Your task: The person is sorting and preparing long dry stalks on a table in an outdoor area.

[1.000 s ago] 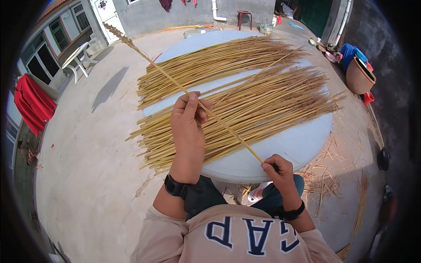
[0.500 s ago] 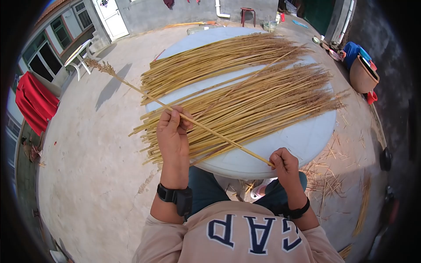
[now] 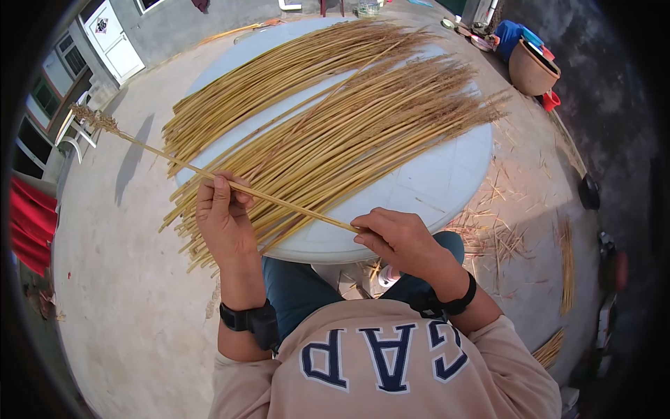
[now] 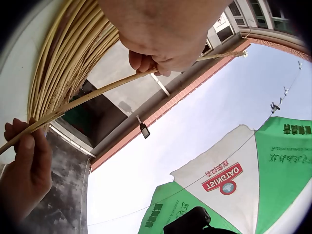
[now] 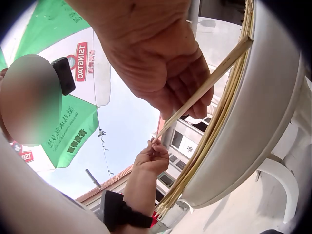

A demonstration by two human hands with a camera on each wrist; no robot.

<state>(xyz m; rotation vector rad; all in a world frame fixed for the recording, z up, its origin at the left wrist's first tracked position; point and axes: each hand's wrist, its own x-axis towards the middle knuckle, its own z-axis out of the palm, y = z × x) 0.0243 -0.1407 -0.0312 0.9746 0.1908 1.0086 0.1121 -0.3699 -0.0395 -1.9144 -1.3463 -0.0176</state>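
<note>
My left hand (image 3: 227, 220) pinches a long dry sorghum stalk (image 3: 293, 205) between thumb and fingers near its middle. The stalk's brown seed head (image 3: 96, 119) points off to the far left, beyond the table. At the opposite, bare end, my right hand (image 3: 405, 244) grips the stalk, its back turned upward. A short length of the cut end (image 5: 243, 46) sticks out past the fingers in the right wrist view. Below the held stalk lies the nearer bundle of sorghum stalks (image 3: 328, 146), seed heads toward the far right.
A second bundle of stalks (image 3: 279, 73) lies farther back on the round white table (image 3: 447, 167). Broken stalk bits (image 3: 499, 241) litter the ground at right. A clay pot (image 3: 532, 70) stands by the dark wall. A green and white umbrella (image 4: 219, 180) is overhead.
The stalk has swung to a flatter slant, its seed head lower at the left. My right hand has turned from knuckles-up fist to fingers reaching left along the stalk's end. The head view has shifted.
</note>
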